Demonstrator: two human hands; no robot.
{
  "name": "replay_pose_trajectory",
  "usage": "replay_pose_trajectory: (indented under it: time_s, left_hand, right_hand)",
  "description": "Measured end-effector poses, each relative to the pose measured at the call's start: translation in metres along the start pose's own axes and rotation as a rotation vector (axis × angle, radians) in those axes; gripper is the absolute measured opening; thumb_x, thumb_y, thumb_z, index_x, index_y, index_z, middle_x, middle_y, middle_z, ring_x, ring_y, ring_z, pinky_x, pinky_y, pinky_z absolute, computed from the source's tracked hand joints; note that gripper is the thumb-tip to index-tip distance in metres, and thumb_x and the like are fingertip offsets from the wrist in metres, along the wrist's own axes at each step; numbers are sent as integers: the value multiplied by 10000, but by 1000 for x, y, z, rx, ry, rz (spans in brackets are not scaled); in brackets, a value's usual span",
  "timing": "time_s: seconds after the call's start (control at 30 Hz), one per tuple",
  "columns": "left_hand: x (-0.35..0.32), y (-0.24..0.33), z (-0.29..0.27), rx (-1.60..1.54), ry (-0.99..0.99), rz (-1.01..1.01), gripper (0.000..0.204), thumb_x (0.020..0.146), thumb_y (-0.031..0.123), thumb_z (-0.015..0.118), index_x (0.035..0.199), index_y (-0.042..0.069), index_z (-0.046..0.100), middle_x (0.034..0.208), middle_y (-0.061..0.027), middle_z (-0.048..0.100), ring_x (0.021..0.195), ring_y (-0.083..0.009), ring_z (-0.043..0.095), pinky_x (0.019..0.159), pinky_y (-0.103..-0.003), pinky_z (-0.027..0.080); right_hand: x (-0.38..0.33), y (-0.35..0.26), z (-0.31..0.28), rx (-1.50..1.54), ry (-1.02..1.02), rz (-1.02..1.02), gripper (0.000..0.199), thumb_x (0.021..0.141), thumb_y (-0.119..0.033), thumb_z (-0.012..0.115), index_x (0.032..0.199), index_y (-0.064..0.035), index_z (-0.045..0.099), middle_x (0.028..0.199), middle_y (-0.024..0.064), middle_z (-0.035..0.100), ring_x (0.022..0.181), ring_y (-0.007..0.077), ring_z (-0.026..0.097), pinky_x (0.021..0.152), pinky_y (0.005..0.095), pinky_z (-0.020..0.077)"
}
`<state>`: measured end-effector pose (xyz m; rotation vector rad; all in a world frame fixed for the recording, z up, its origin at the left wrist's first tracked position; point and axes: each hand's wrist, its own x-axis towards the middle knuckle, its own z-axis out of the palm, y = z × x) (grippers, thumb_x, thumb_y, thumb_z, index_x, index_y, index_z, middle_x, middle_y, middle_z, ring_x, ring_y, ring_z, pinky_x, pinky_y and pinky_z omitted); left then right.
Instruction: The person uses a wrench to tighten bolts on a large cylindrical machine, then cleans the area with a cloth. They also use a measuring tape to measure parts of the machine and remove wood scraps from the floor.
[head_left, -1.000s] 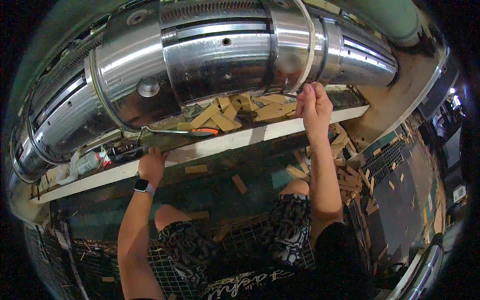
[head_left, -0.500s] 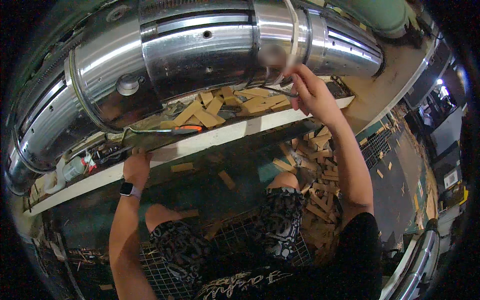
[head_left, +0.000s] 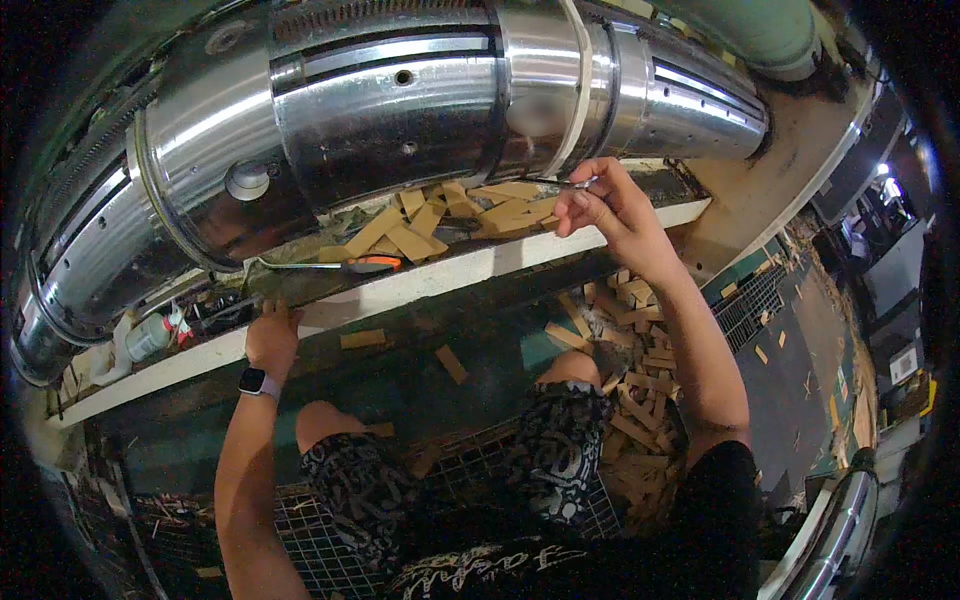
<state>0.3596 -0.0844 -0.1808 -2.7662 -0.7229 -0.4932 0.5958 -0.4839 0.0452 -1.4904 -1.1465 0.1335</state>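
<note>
A large polished metal cylinder (head_left: 390, 110) runs across the top, with slots, holes and a pale band (head_left: 582, 75) around its right part. My right hand (head_left: 615, 215) is below that band, thumb and fingers pinching a thin dark rod with a shiny end (head_left: 583, 184). The rod points left beneath the cylinder; its exact kind is unclear. At the left, my left hand (head_left: 272, 335) lies on the edge of the white ledge (head_left: 365, 295), fingers stretched over it and holding nothing. Just beyond those fingers lies a hand tool with an orange-and-black handle (head_left: 375, 264) and a long metal shaft.
Tan wooden blocks (head_left: 415, 235) lie on the ledge under the cylinder. A bottle with a red spray head (head_left: 150, 338) lies at the ledge's left. A heap of similar blocks (head_left: 640, 400) covers the floor by my right knee, near a floor grating (head_left: 755, 300).
My right hand has come down and slightly left, away from the pale band, and the rod's shiny end now shows in its fingers. My left hand stays almost in place on the ledge.
</note>
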Motion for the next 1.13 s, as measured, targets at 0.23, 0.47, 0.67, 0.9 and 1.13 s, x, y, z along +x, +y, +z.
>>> replay_pose_trajectory:
  time_s: [0.23, 0.47, 0.67, 0.9, 1.13]
  left_hand:
    - [-1, 0, -4, -122, 41, 20, 403, 844, 304, 448, 1113, 4, 456, 1101, -229, 490, 803, -324, 581, 629, -379, 495]
    - [6, 34, -61, 4, -265, -47, 348, 831, 265, 455, 1075, 17, 474, 1074, -223, 503, 756, -323, 580, 622, -381, 497]
    - [4, 4, -3, 59, 15, 144, 329, 832, 264, 459, 1058, 26, 483, 1117, -200, 478, 766, -331, 580, 610, -390, 500]
    - [3, 33, -55, -77, -158, -134, 357, 832, 294, 474, 1049, 10, 483, 1132, -191, 473, 801, -343, 579, 601, -402, 498]
    - [0, 24, -35, -85, -64, -73, 372, 832, 314, 475, 1055, 16, 479, 1176, -199, 446, 829, -354, 572, 612, -408, 498]
  right_hand:
    - [13, -4, -31, -1263, 44, -406, 265, 713, -327, 619, 765, -93, 506, 759, 67, 538, 588, 290, 554, 468, 364, 435]
    - [-1, 25, -17, -1275, 362, -435, 319, 689, -321, 627, 675, -66, 436, 662, 77, 447, 671, 268, 451, 604, 360, 349]
    - [-24, 45, 46, -985, 807, -246, 250, 757, -199, 596, 660, -54, 417, 631, 88, 412, 639, 282, 398, 658, 356, 299]
    - [-24, -1, 13, -838, 301, -267, 102, 758, -87, 582, 788, -5, 530, 804, 125, 523, 749, 305, 507, 648, 360, 417]
    - [-22, -15, 20, -847, 224, -287, 94, 761, -91, 580, 801, -13, 546, 830, 141, 534, 784, 303, 523, 679, 350, 433]
